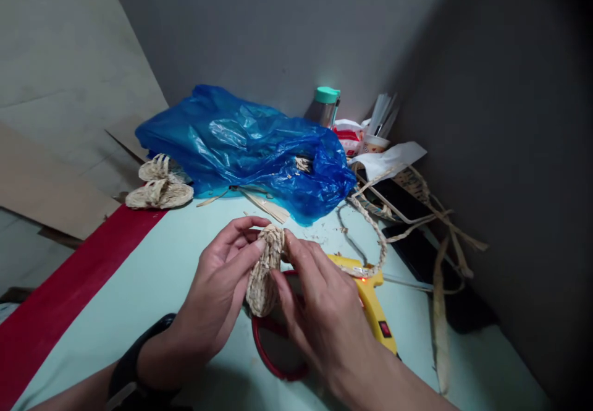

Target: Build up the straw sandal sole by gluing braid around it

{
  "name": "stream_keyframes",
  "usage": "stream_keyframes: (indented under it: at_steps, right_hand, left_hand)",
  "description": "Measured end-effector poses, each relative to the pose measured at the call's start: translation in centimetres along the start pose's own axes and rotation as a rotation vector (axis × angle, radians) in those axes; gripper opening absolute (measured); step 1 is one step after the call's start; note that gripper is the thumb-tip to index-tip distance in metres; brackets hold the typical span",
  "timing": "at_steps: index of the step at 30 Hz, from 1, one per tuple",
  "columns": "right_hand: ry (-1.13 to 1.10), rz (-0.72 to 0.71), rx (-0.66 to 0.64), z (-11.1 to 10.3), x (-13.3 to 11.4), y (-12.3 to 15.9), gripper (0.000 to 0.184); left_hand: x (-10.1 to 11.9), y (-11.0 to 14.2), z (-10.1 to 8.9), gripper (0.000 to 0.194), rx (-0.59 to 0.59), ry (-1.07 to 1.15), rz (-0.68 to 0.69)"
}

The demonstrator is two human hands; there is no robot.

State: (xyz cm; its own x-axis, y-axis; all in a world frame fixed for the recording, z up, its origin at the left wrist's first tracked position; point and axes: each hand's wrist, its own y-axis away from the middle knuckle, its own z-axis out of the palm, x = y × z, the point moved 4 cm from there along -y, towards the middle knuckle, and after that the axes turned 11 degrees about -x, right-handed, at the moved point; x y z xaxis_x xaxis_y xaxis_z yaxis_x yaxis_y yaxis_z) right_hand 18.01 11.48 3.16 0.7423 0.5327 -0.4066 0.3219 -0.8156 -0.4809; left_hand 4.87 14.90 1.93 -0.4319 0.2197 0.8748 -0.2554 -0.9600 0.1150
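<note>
Between both hands is a small straw slipper sole (263, 284) of coiled braid, held nearly upright above the table. My left hand (222, 275) grips its left side, with the thumb across its upper face. The fingertips of my right hand (319, 293) press on its right edge; part of that edge is hidden behind them. A yellow glue gun (373, 306) with a lit orange light lies just beyond my right hand. Below the sole are the red handles of scissors (269, 352), partly covered by my right hand. A straw braid (382, 244) loops over the glue gun.
A pair of finished-looking straw slippers (160, 194) rests at the table's left edge. Behind the hands spreads a blue plastic bag (241, 139). Farther back stand a green-lidded bottle (327, 99) and a cup (375, 144) near clear sticks. Loose straw strips (440, 318) and dark flat objects lie right.
</note>
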Motion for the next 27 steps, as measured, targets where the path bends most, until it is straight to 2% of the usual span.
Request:
stream_keyframes:
  at_steps: [6,10,16,23,27]
  right_hand:
    - [-0.179,-0.040,-0.004,-0.7,0.2,-0.1,0.034]
    - [-0.243,-0.005,0.005,-1.1,0.4,-0.1,0.032]
    - [-0.377,0.078,-0.146,-1.7,1.8,-0.5,0.034]
    - [-0.392,0.027,-0.305,-3.0,2.0,-0.8,0.029]
    - [-0.377,0.037,-0.397,-3.3,1.7,-0.6,0.024]
  left_hand:
    - [0.0,-0.1,0.6,0.015,-0.094,0.159,0.006]
    - [0.3,0.0,0.7,0.013,-0.130,0.179,0.044]
    - [0.9,-0.2,-0.2,0.018,-0.161,-0.074,0.049]
    - [1.4,-0.3,-0.3,0.019,-0.265,-0.524,0.054]
    - [1.1,-0.1,-0.2,0.021,-0.281,-0.560,0.046]
